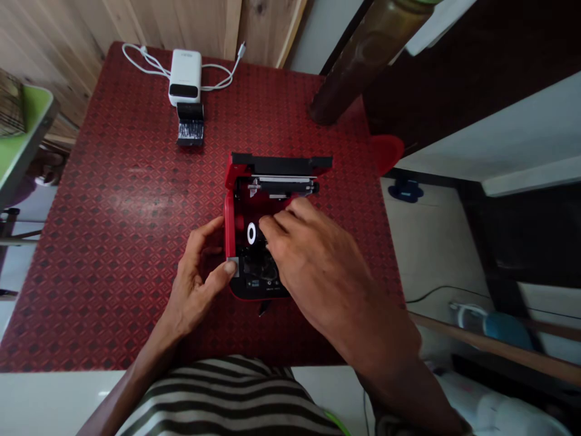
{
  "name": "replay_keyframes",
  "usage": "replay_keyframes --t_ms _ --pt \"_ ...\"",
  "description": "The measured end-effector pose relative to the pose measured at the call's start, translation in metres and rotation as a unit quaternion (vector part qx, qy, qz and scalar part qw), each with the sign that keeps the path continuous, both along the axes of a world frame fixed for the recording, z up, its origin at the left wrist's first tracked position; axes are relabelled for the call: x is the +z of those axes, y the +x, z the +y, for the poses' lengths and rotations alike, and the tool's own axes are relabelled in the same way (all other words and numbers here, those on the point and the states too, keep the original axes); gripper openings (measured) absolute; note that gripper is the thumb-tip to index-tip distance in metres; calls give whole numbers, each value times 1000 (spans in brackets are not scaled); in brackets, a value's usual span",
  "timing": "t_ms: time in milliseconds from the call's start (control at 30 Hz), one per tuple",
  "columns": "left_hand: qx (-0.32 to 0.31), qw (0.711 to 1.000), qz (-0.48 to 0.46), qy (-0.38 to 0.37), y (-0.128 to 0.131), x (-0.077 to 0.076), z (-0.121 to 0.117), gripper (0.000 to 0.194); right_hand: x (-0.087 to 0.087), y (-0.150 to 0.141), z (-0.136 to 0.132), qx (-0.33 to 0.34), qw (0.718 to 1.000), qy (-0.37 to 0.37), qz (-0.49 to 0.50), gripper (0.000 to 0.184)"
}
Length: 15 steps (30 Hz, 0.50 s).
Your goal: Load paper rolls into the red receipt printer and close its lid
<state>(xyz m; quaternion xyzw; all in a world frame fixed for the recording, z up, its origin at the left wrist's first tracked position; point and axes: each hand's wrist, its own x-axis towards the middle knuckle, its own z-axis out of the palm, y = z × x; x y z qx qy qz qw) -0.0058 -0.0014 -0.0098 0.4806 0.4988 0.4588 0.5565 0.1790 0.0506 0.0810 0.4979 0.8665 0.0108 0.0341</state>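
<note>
An opened red-and-black compact printer (272, 181) lies in the middle of the table, with a metal roller assembly across its upper part. My left hand (195, 272) grips its left edge, the thumb pressing on a small silver tab (232, 265). My right hand (313, 260) reaches over the open interior, its fingertips beside a white ring (251, 233) on a dark spool. The palm and fingers hide most of the lower compartment, so I cannot tell whether that hand holds anything.
A red patterned tablecloth (113, 181) covers the table. At the far end are a white power bank (184, 77) with a white cable (145, 63) and a black ribbon-like roll (190, 125). A dark post (367, 63) stands at the far right corner.
</note>
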Motion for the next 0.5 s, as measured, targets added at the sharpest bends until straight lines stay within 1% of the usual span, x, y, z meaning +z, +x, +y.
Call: replay_keyframes --t_ms 67,200,233,300,367,500 --pt "0 1000 4 -2 0 -1 0 63 4 -3 4 -16 1000 -13 -20 30" --pt "-1 1000 8 -1 -1 -1 0 64 17 -14 17 -34 989 -129 -70 35" --pt "-2 1000 6 -3 -1 -1 0 64 20 -16 20 -35 986 -144 -71 35" --pt "-3 1000 2 -9 -1 0 -1 64 23 -19 22 -35 986 -150 -64 33" --pt "-2 1000 0 -13 0 1 -1 64 22 -19 22 -35 987 -147 -60 32" --pt "-3 1000 -1 -12 0 1 0 64 12 -18 26 -39 984 -166 -53 30"
